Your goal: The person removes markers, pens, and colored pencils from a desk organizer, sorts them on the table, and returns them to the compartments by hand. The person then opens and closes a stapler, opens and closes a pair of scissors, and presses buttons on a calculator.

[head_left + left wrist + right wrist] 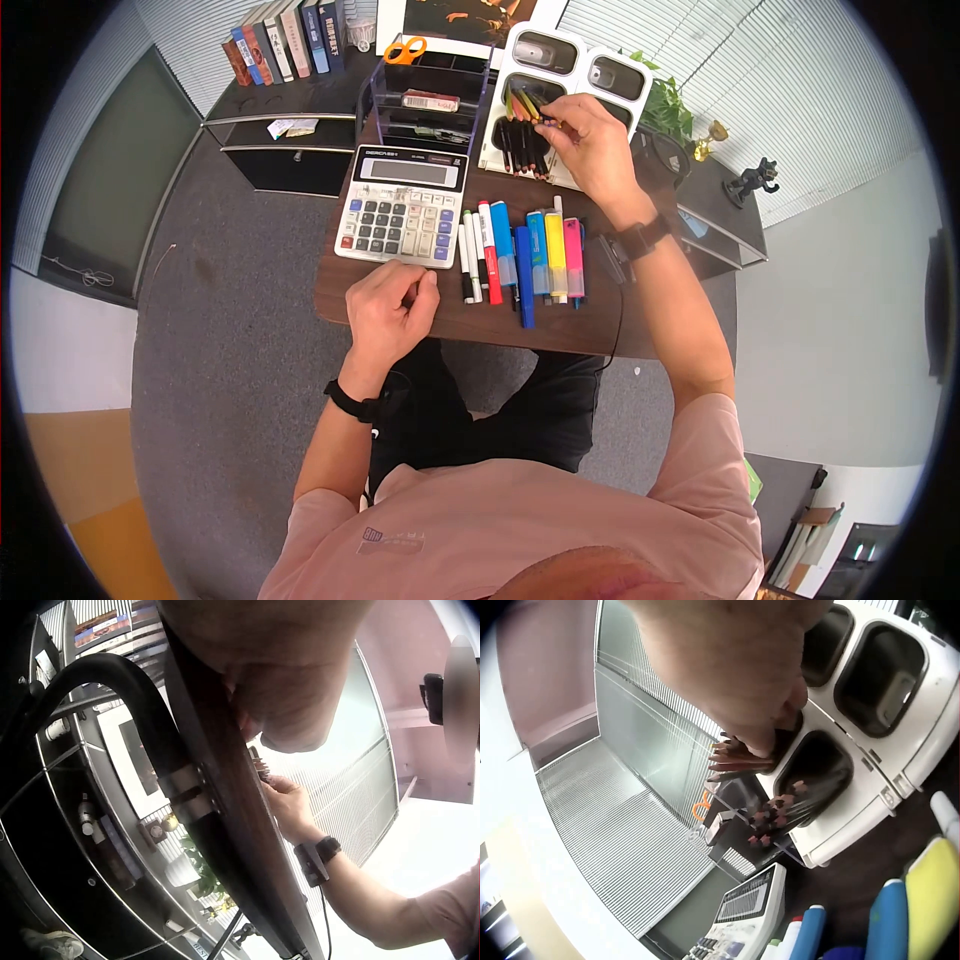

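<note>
In the head view my right hand [592, 150] pinches at coloured pencils [522, 104], which lean in a compartment of the white organizer [488, 158]. More dark pencils [522, 150] stand in the compartment nearer me. The right wrist view shows fingertips against reddish pencils [739, 762], partly hiding them, and the dark bunch [780, 814] beside them. My left hand [392, 312] rests with loosely curled fingers at the table's front edge, just below the calculator [410, 215], holding nothing. From the left wrist its palm side [292, 705] shows close up.
Markers [487, 250] and highlighters [555, 255] lie in a row between calculator and right forearm. Behind the calculator stands a clear desk rack [380, 105] with orange scissors [405, 50]. A thin black cable hangs over the table's front right edge.
</note>
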`<state>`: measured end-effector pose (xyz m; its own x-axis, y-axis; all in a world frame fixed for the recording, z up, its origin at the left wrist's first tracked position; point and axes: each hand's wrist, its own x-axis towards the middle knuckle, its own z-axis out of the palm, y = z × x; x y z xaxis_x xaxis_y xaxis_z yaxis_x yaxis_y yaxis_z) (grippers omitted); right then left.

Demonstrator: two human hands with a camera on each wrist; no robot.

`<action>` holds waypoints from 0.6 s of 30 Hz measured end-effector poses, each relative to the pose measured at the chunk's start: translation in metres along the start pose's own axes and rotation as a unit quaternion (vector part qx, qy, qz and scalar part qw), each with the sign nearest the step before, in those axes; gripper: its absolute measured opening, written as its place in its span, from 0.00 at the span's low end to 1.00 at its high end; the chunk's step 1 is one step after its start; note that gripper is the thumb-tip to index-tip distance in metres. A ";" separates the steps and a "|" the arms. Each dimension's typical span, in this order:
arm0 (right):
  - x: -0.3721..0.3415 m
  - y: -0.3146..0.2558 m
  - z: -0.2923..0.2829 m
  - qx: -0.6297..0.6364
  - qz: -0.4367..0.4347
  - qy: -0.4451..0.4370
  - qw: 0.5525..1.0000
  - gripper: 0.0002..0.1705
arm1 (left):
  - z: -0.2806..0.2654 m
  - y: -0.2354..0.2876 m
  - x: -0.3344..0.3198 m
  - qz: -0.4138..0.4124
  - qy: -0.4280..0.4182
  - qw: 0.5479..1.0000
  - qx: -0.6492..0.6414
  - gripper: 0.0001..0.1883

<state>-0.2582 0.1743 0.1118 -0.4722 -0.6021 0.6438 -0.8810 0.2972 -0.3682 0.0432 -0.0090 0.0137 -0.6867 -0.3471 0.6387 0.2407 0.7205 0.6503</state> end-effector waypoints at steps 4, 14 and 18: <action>0.000 0.000 0.006 -0.007 -0.017 0.021 1.000 0.14 | 0.001 0.000 0.000 0.006 0.003 1.000 -0.001 0.05; 0.000 0.000 -0.002 -0.021 -0.059 0.042 0.997 0.11 | 0.000 0.001 0.001 0.001 0.000 1.000 0.002 0.05; -0.002 -0.008 -0.012 -0.008 -0.045 0.035 0.998 0.11 | 0.002 0.000 0.001 0.009 0.006 1.000 0.000 0.04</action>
<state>-0.2504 0.1824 0.1215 -0.3913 -0.5742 0.7192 -0.9202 0.2566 -0.2957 0.0409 -0.0076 0.0135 -0.6742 -0.3414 0.6549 0.2529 0.7264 0.6390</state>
